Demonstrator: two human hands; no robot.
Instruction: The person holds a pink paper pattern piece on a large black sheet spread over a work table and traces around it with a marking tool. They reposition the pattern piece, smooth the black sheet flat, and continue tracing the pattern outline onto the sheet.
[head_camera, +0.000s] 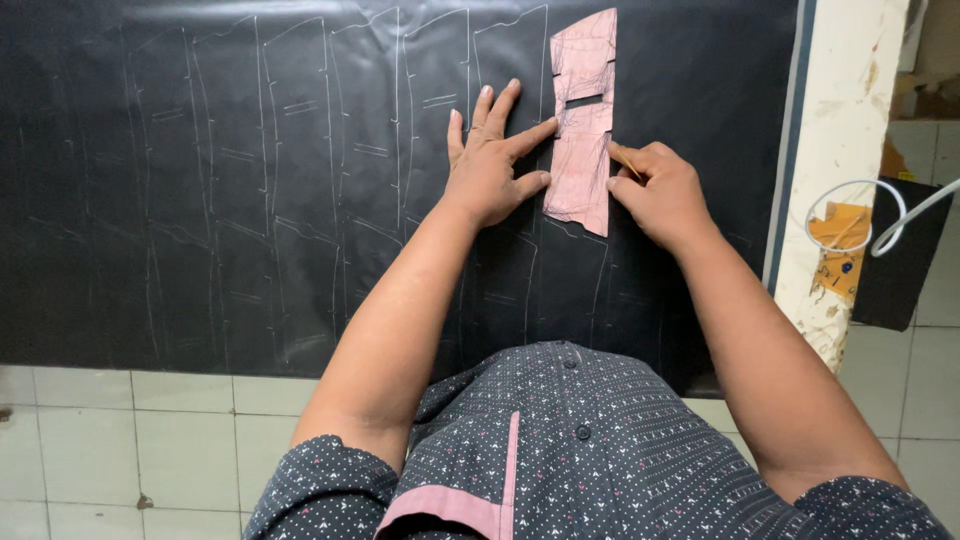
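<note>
The black sheet (300, 200) is lying spread over the bench, already covered with rows of chalk outlines (330, 130); the pink pattern piece (582, 130) is resting on it between the two hands, its long axis running straight away from the person — nearly upright in the view. The left hand (490, 160) is lying flat with fingers spread, its fingertips pressing the piece's left edge; the right hand (660, 195) is sitting at the lower right edge, pinching a thin marking stick (626, 160) — the nearer of the two to that side.
</note>
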